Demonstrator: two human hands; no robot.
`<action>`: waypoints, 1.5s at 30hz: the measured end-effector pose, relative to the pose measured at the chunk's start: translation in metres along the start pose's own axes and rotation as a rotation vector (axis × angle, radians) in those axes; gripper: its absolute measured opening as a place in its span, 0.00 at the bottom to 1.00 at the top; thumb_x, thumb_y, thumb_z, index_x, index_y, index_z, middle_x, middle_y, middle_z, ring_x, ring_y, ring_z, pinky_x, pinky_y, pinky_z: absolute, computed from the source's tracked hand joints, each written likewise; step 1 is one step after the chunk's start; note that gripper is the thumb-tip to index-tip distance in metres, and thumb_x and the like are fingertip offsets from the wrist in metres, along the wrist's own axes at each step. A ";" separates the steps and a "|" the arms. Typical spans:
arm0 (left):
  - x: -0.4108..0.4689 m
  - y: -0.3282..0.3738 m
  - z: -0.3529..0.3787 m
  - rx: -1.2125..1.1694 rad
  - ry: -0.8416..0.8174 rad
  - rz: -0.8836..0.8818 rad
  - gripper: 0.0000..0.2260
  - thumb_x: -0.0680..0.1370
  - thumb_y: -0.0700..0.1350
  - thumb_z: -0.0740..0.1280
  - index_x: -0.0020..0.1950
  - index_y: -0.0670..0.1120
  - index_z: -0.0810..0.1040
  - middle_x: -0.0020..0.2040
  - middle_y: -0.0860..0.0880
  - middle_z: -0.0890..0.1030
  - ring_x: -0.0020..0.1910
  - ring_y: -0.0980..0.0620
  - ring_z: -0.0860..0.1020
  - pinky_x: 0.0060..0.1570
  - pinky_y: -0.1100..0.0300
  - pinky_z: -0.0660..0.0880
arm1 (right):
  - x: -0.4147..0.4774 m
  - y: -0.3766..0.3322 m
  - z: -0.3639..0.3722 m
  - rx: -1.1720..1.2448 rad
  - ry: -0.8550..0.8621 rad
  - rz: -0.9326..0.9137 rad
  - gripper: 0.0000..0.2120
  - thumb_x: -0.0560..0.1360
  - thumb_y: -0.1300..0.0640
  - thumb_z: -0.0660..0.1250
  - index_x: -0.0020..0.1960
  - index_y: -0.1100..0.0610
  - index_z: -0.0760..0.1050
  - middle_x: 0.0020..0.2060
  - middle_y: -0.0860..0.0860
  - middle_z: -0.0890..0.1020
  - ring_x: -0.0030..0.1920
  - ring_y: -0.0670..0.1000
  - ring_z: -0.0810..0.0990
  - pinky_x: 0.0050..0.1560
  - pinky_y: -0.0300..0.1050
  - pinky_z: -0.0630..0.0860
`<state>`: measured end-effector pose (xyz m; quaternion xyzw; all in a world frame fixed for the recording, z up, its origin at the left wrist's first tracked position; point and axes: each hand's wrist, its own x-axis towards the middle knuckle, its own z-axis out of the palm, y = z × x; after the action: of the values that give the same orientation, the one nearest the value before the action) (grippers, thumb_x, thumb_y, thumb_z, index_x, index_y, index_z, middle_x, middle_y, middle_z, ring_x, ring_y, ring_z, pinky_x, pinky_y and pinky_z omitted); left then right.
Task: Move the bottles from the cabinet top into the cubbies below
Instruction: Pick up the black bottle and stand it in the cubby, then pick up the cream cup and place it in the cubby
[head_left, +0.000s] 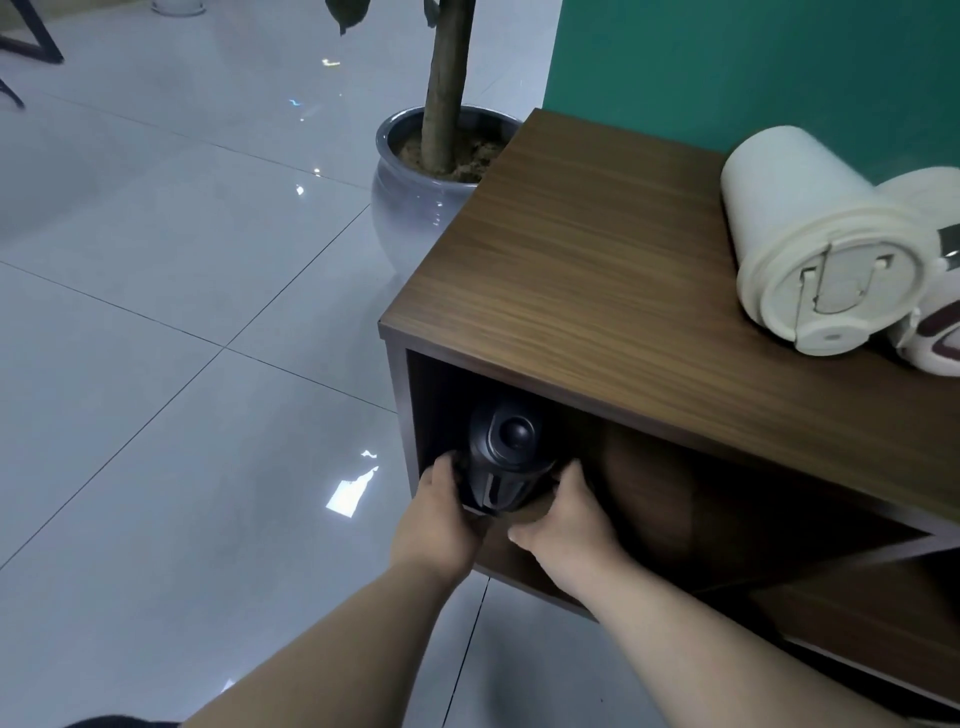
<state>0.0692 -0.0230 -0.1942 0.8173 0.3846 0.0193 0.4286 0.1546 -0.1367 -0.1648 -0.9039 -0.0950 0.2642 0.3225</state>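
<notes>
A black bottle (506, 457) stands in the left end of the upper cubby of the brown wooden cabinet (597, 291), its lid facing me. My left hand (441, 514) grips its left side and my right hand (563, 514) holds its right side. Both hands reach into the cubby opening. On the cabinet top at the right stands a cream bottle (815, 244) with a flip lid. Beside it, cut by the frame edge, is a white bottle (935, 317) with dark red markings. The black bottle's lower part is hidden by my hands.
A grey ceramic pot (410, 176) with a tree trunk stands on the floor just behind the cabinet's left end. The wall behind the cabinet is green. Glossy pale floor tiles (182, 312) spread to the left. A lower cubby shows at the bottom right.
</notes>
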 end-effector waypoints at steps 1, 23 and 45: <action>-0.002 0.000 -0.003 -0.012 -0.007 -0.014 0.27 0.74 0.49 0.75 0.70 0.52 0.70 0.65 0.50 0.79 0.58 0.46 0.82 0.53 0.52 0.79 | -0.001 0.003 -0.002 -0.040 -0.021 0.016 0.38 0.63 0.61 0.75 0.68 0.56 0.62 0.67 0.55 0.72 0.64 0.57 0.75 0.62 0.54 0.75; -0.131 0.100 -0.129 -0.227 -0.209 0.242 0.12 0.71 0.60 0.71 0.50 0.58 0.83 0.47 0.53 0.87 0.49 0.52 0.84 0.57 0.48 0.81 | -0.156 -0.052 -0.181 0.148 0.520 -0.449 0.21 0.72 0.52 0.72 0.64 0.47 0.73 0.60 0.46 0.77 0.58 0.45 0.77 0.60 0.51 0.77; -0.090 0.103 -0.122 -0.202 -0.315 0.359 0.04 0.78 0.55 0.72 0.48 0.57 0.82 0.44 0.54 0.85 0.46 0.52 0.85 0.53 0.53 0.82 | -0.077 -0.134 -0.210 -0.513 0.852 -0.252 0.53 0.61 0.39 0.71 0.78 0.47 0.46 0.63 0.59 0.68 0.59 0.63 0.74 0.63 0.59 0.65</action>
<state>0.0248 -0.0319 -0.0170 0.8185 0.1578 0.0059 0.5524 0.2028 -0.1717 0.0890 -0.9631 -0.1250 -0.2002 0.1297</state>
